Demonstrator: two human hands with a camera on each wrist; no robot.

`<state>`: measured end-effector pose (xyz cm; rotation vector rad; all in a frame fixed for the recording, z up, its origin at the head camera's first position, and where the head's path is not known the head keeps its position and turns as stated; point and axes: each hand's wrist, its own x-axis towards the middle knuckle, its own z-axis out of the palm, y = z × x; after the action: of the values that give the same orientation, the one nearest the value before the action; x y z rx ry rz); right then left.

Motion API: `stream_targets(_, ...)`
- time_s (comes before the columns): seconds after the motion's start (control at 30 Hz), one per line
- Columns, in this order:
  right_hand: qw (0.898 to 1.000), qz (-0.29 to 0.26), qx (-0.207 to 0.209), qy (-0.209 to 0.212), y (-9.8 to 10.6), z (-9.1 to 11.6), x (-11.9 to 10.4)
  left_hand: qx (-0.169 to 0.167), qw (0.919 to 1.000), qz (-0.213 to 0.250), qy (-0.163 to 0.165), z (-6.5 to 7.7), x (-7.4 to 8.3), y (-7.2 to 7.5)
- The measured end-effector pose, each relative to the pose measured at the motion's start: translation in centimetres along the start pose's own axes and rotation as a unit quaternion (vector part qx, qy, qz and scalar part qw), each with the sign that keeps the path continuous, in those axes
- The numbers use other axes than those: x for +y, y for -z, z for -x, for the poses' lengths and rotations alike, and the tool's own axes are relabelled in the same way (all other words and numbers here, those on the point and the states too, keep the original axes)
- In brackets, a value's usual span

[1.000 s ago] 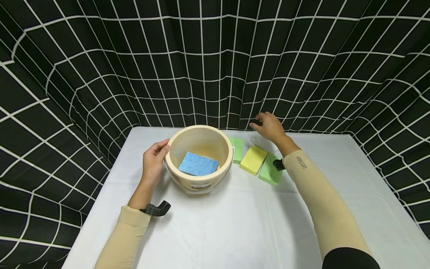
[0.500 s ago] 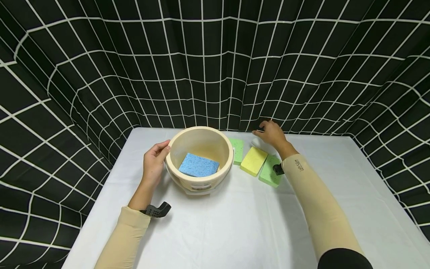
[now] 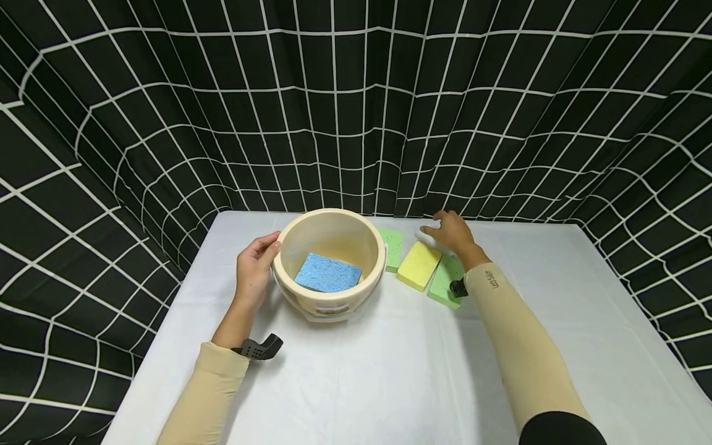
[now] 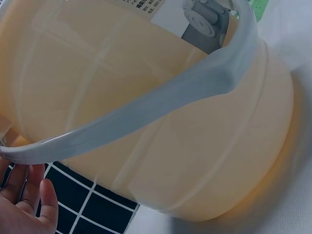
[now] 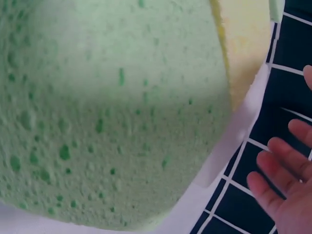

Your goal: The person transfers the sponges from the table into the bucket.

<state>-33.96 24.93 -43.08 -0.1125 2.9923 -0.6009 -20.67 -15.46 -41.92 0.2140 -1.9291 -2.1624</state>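
In the head view my left hand (image 3: 254, 266) grips the left rim of a cream bucket (image 3: 286, 300), thumb over the edge. A blue sponge (image 3: 328, 272) lies inside the bucket. The left wrist view shows the bucket's grey handle (image 4: 146, 114) along its side, my left fingertips behind it. My right hand (image 3: 453, 236) is low over a white block (image 3: 426, 238) behind the sponges. In the right wrist view its fingers (image 5: 280, 165) are spread and lightly bent, with the white block (image 5: 234, 134) to their left. The palm hides part of the block in the head view.
Right of the bucket lie a green sponge (image 3: 392, 249), a yellow sponge (image 3: 419, 266) and another green sponge (image 3: 447, 281) below my right wrist. A white cloth (image 3: 356, 377) covers the table. A black curtain (image 3: 356, 111) with white grid lines hangs behind it.
My right hand has come down from above the table's back edge to the white block. My left hand and the bucket have stayed in place.
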Motion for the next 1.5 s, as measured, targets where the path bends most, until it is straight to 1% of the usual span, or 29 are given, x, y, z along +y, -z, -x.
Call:
stream_targets(0.27, 0.998, 0.025, -0.034, -0.04, -0.7, 0.0, 0.3, 0.0, 1.0, 0.0, -0.002, -0.2, 0.0, -0.1)
stream_targets(0.53, 0.996, 0.039, -0.05, -0.065, -0.8, 0.1, 0.7, 0.009, 0.9999, -0.008, -0.003, 0.1, 0.0, -0.1)
stream_targets(0.7, 0.995, 0.048, -0.05, -0.065, -0.9, 0.2, 0.8, 0.01, 0.9999, -0.008, -0.007, 0.2, 0.0, -0.1)
stream_targets(0.9, 0.995, 0.052, -0.047, -0.07, -1.4, 0.2, 0.8, 0.005, 1.0, -0.005, -0.001, 0.2, -0.1, -0.1)
stream_targets(1.3, 0.993, 0.052, -0.053, -0.089, -1.7, 0.0, 0.8, 0.006, 0.9999, -0.002, -0.012, 0.0, 0.0, 0.0)
stream_targets(1.5, 0.993, 0.067, -0.057, -0.085, -1.9, -0.1, 0.9, 0.001, 0.9999, -0.001, -0.011, 0.1, -0.1, 0.1)
